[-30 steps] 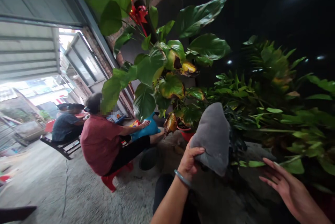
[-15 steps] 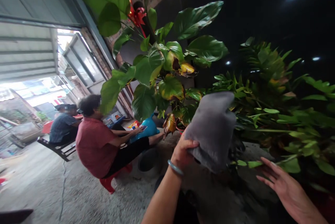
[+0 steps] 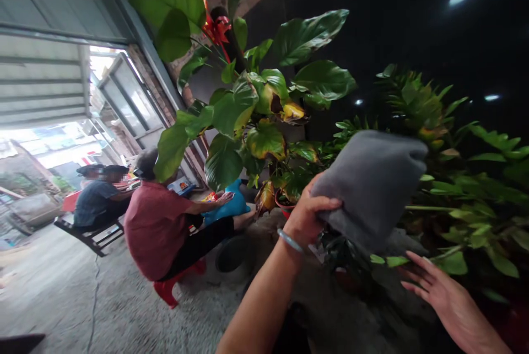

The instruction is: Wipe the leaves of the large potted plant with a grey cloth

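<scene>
A folded grey cloth (image 3: 374, 188) is gripped along its left side by my left hand (image 3: 309, 213), the thumb lying over its front. A pale bangle circles that wrist. My right hand (image 3: 432, 285) is at the lower right, fingers stretched out, with nothing in it. Its fingertips are beside the green leaves (image 3: 454, 260) of a low plant; I cannot tell whether they touch. The cloth hangs in the air before the foliage and hides part of it.
A tall potted plant (image 3: 264, 139) with yellowing leaves stands ahead. To the left, a person in a red shirt (image 3: 155, 221) sits on a red stool (image 3: 169, 288), near a dark bucket (image 3: 233, 257) and a blue bag (image 3: 231, 202). Other people sit farther back on a bench (image 3: 88, 235).
My left hand has carried the grey cloth to the right, and the cloth has tilted. My right hand stays almost in place. The seated person's arm and head have shifted.
</scene>
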Tool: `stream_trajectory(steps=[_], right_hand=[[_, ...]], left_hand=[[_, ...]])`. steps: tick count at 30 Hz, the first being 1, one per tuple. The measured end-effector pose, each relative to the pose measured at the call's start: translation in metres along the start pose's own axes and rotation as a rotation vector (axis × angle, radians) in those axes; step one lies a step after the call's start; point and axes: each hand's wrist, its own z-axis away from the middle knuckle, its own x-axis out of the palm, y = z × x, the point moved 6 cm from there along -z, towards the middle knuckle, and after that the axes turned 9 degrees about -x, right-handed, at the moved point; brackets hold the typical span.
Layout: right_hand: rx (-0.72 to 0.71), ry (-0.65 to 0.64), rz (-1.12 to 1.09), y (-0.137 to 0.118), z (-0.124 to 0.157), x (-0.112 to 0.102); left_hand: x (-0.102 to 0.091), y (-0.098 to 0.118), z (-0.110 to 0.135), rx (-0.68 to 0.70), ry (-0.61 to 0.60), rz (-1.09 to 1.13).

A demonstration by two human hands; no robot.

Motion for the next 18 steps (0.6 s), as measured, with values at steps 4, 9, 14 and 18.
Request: stream_trajectory(steps=[4,9,14,18], right_hand=[[-0.023,-0.009,-0.005,0.009,-0.005,-0.002],[-0.046,0.025,0.025,0.012,-0.008,-0.013],[-0.021,-0.010,0.034,0.009,-0.007,-0.008],[-0.034,-0.009,0.066,0.011,-0.006,-0.003]], left_hand=[[-0.011,-0.039,-0.024,-0.132,0.182,-0.017],[-0.040,-0.112,0.024,-0.532,0.280,-0.153],[-0.023,-0.060,0.042,-0.398,0.193,-0.065],[-0.005,-0.014,0.015,-0.135,0.086,0.009]])
